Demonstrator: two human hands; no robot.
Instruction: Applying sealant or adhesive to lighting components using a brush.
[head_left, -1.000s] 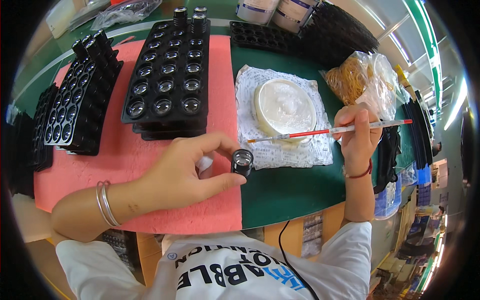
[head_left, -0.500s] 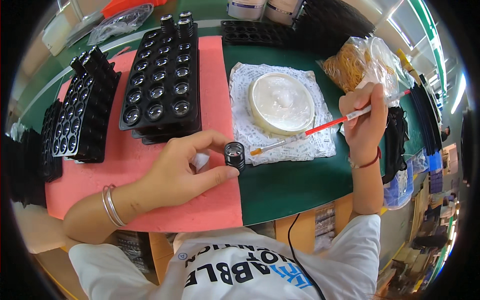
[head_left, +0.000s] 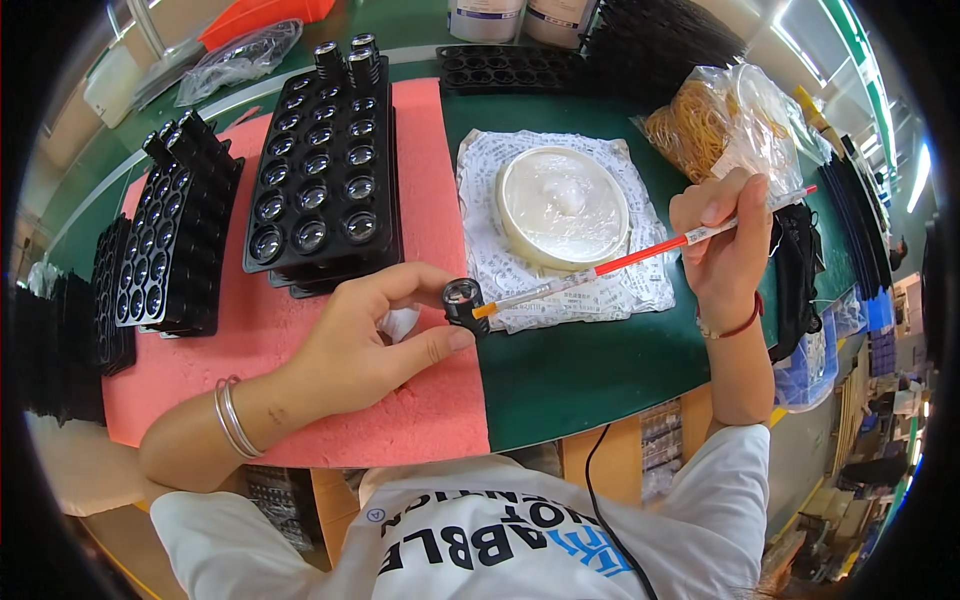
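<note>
My left hand [head_left: 372, 340] pinches a small black round lens piece [head_left: 463, 300] between thumb and forefinger, with a bit of white cloth [head_left: 400, 322] tucked in the palm. My right hand [head_left: 722, 240] grips a thin red-and-clear brush stick [head_left: 640, 260] like a pen. Its tip touches the side of the lens piece. Behind the stick sits a shallow white round dish [head_left: 562, 205] of pale paste on a printed paper sheet [head_left: 642, 290].
A black tray [head_left: 322, 185] filled with glass lenses stands on the pink foam mat [head_left: 300, 330]. More black trays [head_left: 170, 245] line the left side. A bag of rubber bands [head_left: 715, 120] lies at the back right on the green table [head_left: 580, 370].
The brush tip has moved from over the white dish down to the lens piece. My left hand has kept its hold on the piece.
</note>
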